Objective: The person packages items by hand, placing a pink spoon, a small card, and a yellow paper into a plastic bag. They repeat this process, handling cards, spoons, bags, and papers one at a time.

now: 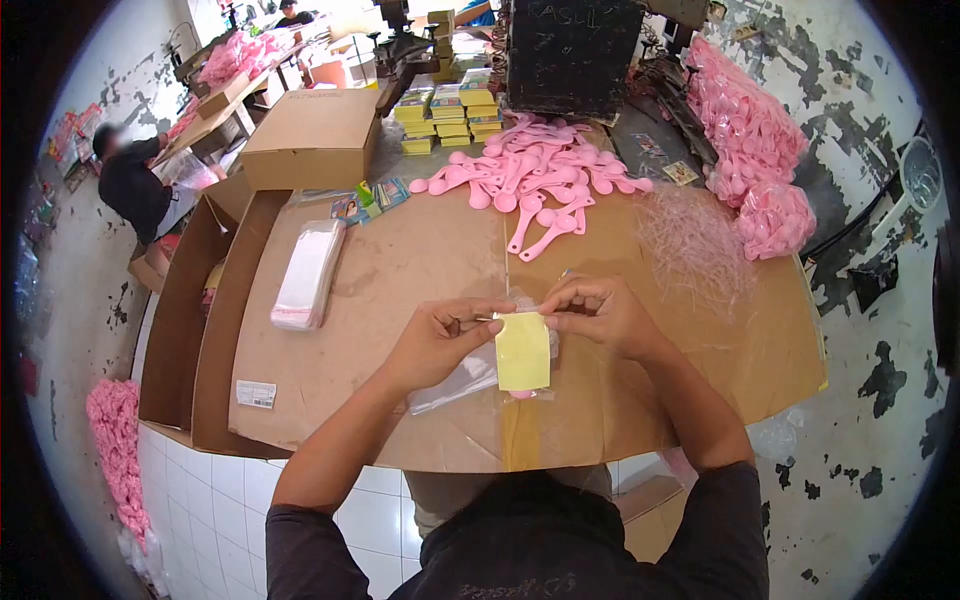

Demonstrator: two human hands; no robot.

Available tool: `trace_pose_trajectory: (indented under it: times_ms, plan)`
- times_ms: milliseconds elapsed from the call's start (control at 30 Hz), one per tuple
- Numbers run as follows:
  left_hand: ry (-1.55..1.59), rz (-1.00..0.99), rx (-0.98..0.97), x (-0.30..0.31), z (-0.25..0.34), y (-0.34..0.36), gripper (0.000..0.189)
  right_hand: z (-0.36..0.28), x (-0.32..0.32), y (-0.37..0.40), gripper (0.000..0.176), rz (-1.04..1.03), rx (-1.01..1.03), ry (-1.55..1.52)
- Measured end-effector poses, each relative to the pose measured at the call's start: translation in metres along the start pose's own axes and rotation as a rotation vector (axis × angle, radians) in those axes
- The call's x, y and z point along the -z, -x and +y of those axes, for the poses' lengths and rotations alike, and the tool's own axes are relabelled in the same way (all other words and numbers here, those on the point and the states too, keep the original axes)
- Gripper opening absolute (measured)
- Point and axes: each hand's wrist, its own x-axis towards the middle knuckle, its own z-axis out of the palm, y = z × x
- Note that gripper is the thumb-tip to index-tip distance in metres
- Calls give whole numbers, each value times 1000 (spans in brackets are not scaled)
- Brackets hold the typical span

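Observation:
A yellow card (pixel 523 352) in a clear plastic bag hangs between my two hands above the cardboard-covered table. My left hand (pixel 458 335) pinches its upper left corner, and my right hand (pixel 590 310) pinches the upper right. A bit of pink shows below the card's lower edge. Under my left hand lies a flat clear bag (pixel 455 388). Beyond my hands is a pile of pink plastic spoons (pixel 540 170). To the left rests a stack of clear bags (pixel 308 272).
Behind are a closed cardboard box (pixel 310 135) and stacked yellow cards (pixel 450 110). Thin pink plastic scraps (pixel 700 240) and bagged pink items (pixel 745 120) are at right. An open carton (pixel 205 300) stands left. Another person (pixel 135 185) sits farther left.

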Motion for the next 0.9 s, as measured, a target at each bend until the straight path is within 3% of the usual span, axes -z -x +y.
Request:
trace_pose_trajectory:
  times_ms: [133,233,367,467,567,633,667,733,800,900]
  plan:
    - [-20,40,-55,-1,-2,-2,27,-2,-10,2,31,17,26,-102]
    - [39,63,-86,0,-1,-2,29,0,-9,1,35,-133,-36,-55]
    - [233,142,-193,-11,8,0,34,2,-5,-3,31,-161,-28,-20]
    - [159,98,-218,-9,6,-1,36,-17,-11,-4,30,-95,15,-32]
    - [34,-63,2,16,6,0,32,-30,-7,-8,29,-18,57,-17]
    - [47,162,-66,39,17,7,28,-33,11,-8,31,64,40,18]
    - [54,272,-98,52,22,11,27,-34,22,-7,31,109,19,182]
    - [271,634,-539,85,22,17,29,-32,46,-2,32,198,-25,511]
    - [386,942,-735,102,51,23,52,-16,63,6,34,248,-33,657]
    - [484,815,-690,110,31,15,53,2,66,14,36,235,-18,698]
